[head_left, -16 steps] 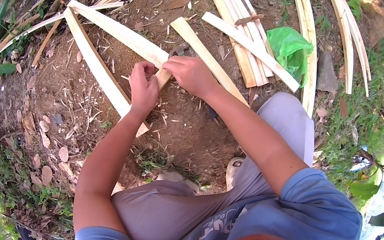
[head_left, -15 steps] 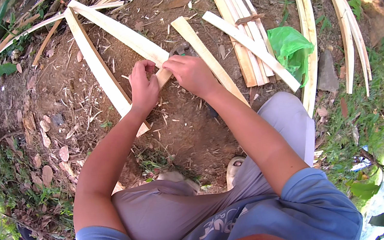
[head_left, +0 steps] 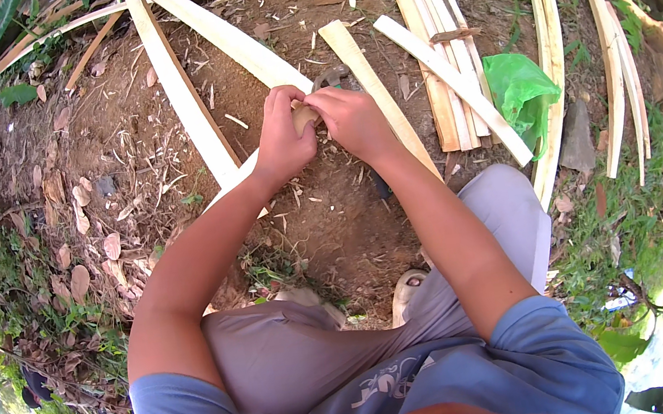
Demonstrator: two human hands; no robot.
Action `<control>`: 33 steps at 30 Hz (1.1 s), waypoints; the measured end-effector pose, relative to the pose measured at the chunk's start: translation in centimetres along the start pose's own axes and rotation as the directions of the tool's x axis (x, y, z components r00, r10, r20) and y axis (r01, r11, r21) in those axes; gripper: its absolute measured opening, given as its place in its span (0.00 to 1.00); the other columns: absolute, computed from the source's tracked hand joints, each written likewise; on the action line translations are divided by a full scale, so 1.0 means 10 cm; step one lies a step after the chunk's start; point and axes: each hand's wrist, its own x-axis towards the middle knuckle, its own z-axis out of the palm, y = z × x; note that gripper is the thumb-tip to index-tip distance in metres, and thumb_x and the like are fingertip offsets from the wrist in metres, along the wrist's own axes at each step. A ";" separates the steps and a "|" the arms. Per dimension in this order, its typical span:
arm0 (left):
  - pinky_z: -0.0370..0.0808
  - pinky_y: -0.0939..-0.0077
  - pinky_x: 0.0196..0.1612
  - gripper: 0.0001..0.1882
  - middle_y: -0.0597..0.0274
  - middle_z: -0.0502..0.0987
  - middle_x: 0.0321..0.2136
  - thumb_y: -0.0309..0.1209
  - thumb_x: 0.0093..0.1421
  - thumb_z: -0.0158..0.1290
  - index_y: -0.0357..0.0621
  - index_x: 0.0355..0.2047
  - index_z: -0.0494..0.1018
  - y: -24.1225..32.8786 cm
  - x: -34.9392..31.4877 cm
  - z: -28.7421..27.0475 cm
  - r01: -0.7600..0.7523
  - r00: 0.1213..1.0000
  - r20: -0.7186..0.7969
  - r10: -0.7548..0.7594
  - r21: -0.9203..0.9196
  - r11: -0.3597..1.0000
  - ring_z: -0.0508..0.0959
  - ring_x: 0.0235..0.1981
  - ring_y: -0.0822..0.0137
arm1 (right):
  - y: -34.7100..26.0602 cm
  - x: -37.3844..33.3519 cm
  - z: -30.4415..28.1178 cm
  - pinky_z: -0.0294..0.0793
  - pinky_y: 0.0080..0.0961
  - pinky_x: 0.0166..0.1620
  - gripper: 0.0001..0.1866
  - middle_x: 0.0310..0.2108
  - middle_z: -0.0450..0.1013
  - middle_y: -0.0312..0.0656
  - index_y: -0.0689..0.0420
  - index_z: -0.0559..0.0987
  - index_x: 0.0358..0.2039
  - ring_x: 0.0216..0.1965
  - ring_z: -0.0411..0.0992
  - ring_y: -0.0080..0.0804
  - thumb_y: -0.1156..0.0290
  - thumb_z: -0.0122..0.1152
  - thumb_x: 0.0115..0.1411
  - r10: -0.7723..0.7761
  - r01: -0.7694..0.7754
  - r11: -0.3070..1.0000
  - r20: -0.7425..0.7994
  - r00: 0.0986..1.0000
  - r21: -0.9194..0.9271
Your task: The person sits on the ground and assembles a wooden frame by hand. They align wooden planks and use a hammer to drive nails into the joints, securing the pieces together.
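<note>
My left hand (head_left: 285,135) is closed round the end of a short pale wooden strip (head_left: 248,168), which slants up from the lower left. Against that end, the fingers of my right hand (head_left: 352,123) are pinched together; what they hold is hidden. A long pale strip (head_left: 236,41) runs from the far left down to my fingers. Another strip (head_left: 184,92), brown along one edge, meets it at the top and passes the short strip lower down, so the three outline a triangle. A hammer head (head_left: 329,78) shows just beyond my right hand, its handle mostly covered.
Right of my hands lies a single strip (head_left: 369,83). Farther right are a row of several strips (head_left: 440,90) with one laid across (head_left: 459,91), a green plastic bag (head_left: 515,92), long curved slats (head_left: 542,33) and a grey stone (head_left: 577,145). Dry leaves (head_left: 80,281) and shavings litter the soil.
My left hand has moved right and slightly down, closing round the short strip's end beside my right hand. The whole view has shifted a little, moving the ground things rightward.
</note>
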 end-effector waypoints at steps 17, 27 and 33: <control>0.77 0.58 0.56 0.15 0.47 0.78 0.45 0.24 0.62 0.64 0.33 0.47 0.75 -0.01 0.03 0.01 0.096 0.992 -0.079 -0.094 0.032 0.995 0.80 0.50 0.48 | -0.05 0.02 -0.03 0.84 0.37 0.38 0.10 0.42 0.83 0.38 0.55 0.87 0.44 0.36 0.84 0.43 0.77 0.68 0.62 -0.048 0.047 0.997 -0.021 0.999 -0.056; 0.76 0.57 0.57 0.05 0.50 0.82 0.43 0.20 0.60 0.64 0.35 0.35 0.78 -0.03 0.04 0.05 0.108 0.987 -0.118 -0.110 -0.030 0.994 0.80 0.50 0.48 | -0.18 0.02 -0.21 0.84 0.37 0.42 0.12 0.46 0.80 0.41 0.56 0.86 0.47 0.42 0.83 0.41 0.75 0.69 0.62 -0.069 0.075 0.988 0.054 0.996 -0.135; 0.75 0.59 0.59 0.08 0.55 0.83 0.46 0.26 0.61 0.69 0.36 0.31 0.80 -0.06 0.04 0.05 0.120 0.984 -0.135 -0.117 0.017 0.993 0.78 0.54 0.52 | -0.46 -0.10 -0.51 0.85 0.43 0.47 0.19 0.48 0.81 0.54 0.63 0.78 0.49 0.47 0.84 0.52 0.66 0.72 0.65 0.391 -0.290 0.816 0.109 0.914 -0.499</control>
